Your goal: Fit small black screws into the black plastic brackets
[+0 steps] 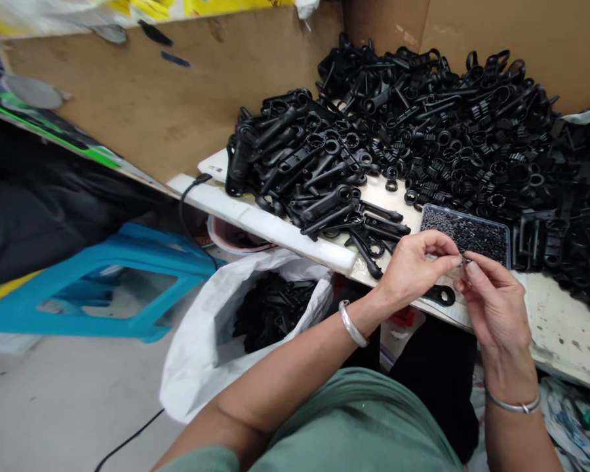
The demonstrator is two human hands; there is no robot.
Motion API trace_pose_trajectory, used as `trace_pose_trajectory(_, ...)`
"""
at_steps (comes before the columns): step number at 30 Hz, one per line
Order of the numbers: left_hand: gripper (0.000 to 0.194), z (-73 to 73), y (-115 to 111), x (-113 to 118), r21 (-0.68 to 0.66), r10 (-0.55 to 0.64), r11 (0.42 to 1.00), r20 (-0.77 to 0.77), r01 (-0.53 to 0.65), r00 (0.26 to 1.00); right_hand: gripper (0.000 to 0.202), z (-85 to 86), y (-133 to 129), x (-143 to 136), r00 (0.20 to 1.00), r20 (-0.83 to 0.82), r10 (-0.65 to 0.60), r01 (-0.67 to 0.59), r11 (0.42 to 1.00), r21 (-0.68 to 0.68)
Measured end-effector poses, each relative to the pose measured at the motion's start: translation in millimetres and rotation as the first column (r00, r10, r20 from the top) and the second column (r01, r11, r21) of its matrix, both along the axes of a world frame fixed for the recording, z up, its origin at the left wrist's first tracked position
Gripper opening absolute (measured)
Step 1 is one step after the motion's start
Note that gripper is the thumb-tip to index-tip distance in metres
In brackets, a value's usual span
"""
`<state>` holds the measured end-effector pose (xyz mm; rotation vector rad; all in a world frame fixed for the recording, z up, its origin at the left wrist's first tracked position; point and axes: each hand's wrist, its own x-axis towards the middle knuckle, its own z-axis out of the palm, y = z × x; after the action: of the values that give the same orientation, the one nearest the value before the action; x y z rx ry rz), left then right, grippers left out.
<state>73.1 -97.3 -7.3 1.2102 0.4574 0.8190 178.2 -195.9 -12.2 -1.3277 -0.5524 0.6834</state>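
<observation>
My left hand (413,265) and my right hand (496,295) meet at their fingertips, above the front edge of the table. Both are pinched on a tiny dark part (465,259), too small to name. Just behind them sits a clear shallow box (510,239) filled with small black pieces. Below the fingers, a flat black plastic piece with a toothed ring hole (442,295) lies at the table edge. To the left of my left hand, several black plastic handle-like parts (329,203) lie in a heap.
A large pile of black rings and clips (447,124) covers the back of the table (560,314). Cardboard walls (177,98) stand behind. On the floor are a white sack (191,354) of black parts and a blue plastic stool (142,321). A black cable (128,438) runs nearby.
</observation>
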Motion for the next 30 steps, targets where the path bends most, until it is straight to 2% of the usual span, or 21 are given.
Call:
trace_pose_trajectory(6, 0.010, -1.4, -1.8, -0.8, 0.008, -0.010, 1.000, 0.002, 0.010, 1.000, 0.024, 0.6, -0.3, -1.6, 0.999, -0.020, 0.025, -0.025, 1.000, 0.015)
trace_pose_trajectory(9, 0.009, -1.2, -3.3, -1.5, 0.055, 0.015, 0.998, -0.047, -0.012, 0.999, 0.022, 1.1, -1.1, -4.0, 1.000, -0.002, -0.020, 0.020, 1.000, 0.011)
trace_pose_trajectory(13, 0.008, -0.1, -6.0, -2.8, 0.160, 0.068, 0.986, -0.111, -0.049, 0.992, 0.019, -1.4, -4.7, -6.6, 0.982, 0.154, -0.106, 0.106, 0.994, 0.008)
trace_pose_trajectory(17, 0.009, 0.2, -9.7, -3.4, 0.241, 0.119, 0.967, -0.145, -0.082, 0.982, 0.020, -5.6, -9.8, -7.8, 0.917, 0.360, -0.171, 0.183, 0.983, 0.000)
trace_pose_trajectory(19, 0.010, -0.2, -12.2, -3.4, 0.259, 0.142, 0.960, -0.139, -0.102, 0.980, 0.020, -6.7, -11.7, -9.0, 0.893, 0.411, -0.184, 0.199, 0.980, 0.006)
trace_pose_trajectory(24, 0.012, -2.7, -19.6, -3.5, 0.284, 0.201, 0.945, -0.109, -0.163, 0.974, 0.018, -6.4, -14.1, -12.3, 0.921, 0.357, -0.155, 0.161, 0.987, 0.014)
trace_pose_trajectory(30, 0.014, -6.5, -22.4, -4.8, 0.398, 0.248, 0.899, -0.114, -0.184, 0.962, 0.017, -8.6, -15.9, -9.7, 0.934, 0.333, -0.130, 0.130, 0.991, 0.023)
